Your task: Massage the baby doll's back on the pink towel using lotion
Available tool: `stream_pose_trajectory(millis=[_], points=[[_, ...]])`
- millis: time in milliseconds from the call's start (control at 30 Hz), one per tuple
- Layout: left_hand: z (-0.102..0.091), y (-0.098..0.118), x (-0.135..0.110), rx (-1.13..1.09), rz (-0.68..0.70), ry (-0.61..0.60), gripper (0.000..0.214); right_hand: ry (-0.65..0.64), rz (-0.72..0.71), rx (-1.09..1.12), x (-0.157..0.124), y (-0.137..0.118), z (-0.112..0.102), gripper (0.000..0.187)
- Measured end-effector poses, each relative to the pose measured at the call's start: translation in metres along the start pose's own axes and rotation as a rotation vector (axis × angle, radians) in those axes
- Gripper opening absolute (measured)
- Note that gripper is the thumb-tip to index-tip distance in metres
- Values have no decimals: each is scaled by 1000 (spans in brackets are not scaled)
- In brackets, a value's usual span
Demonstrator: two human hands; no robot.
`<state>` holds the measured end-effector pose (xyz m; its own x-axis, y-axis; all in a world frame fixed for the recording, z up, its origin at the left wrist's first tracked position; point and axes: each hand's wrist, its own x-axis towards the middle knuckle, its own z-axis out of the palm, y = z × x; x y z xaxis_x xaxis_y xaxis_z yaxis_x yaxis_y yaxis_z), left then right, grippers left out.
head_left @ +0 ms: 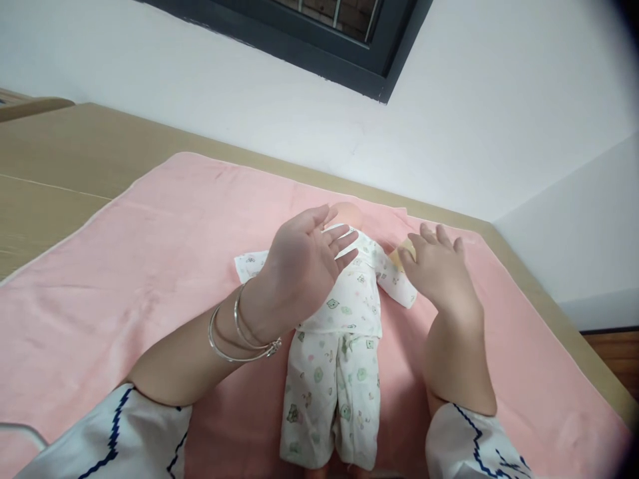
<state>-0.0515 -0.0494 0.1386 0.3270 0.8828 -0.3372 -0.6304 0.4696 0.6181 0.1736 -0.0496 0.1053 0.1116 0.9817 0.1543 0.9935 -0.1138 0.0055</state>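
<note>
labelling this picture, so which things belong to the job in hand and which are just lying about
Seemingly in the job:
left hand
right hand
doll
patterned top
patterned trousers
pink mat

Just around:
bracelets
window
wooden surface
yellow item (partly hidden, role unclear)

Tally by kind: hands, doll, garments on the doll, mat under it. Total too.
Hands: 2 (left hand, right hand)
Doll: 1 (doll, lying on the mat)
Garments on it: 2 (printed top, printed trousers)
Mat: 1 (pink mat)
Total: 6
</note>
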Motion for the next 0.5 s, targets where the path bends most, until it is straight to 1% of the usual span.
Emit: stream_pose_trajectory(millis=[33, 100, 133, 200, 267, 300, 367, 400, 467, 500], points=[[1, -3, 2, 13, -11, 19, 53, 29, -66, 86, -6, -9, 0, 59], [2, -10, 7, 35, -45, 39, 49, 81, -228, 324, -21, -28, 3, 61], [3, -13, 10, 39, -66, 30, 47, 85, -319, 421, -29, -38, 6, 61], [3, -19, 13, 33, -82, 9, 43, 86, -530, 537, -46, -56, 13, 64], [1, -23, 13, 35, -68, 45, 41, 48, -743, 614, -60, -70, 19, 78], [0, -25, 12, 46, -64, 79, 41, 26, -808, 642, -66, -74, 21, 87], [-3, -31, 8, 69, -79, 144, 45, -15, -884, 679, -72, -78, 23, 97], [-4, -36, 4, 70, -84, 151, 47, -24, -894, 691, -73, -77, 24, 97], [-5, -50, -5, 57, -61, 114, 51, -18, -899, 723, -69, -72, 25, 91], [-4, -58, -10, 48, -43, 52, 55, 2, -891, 753, -66, -69, 26, 87]])
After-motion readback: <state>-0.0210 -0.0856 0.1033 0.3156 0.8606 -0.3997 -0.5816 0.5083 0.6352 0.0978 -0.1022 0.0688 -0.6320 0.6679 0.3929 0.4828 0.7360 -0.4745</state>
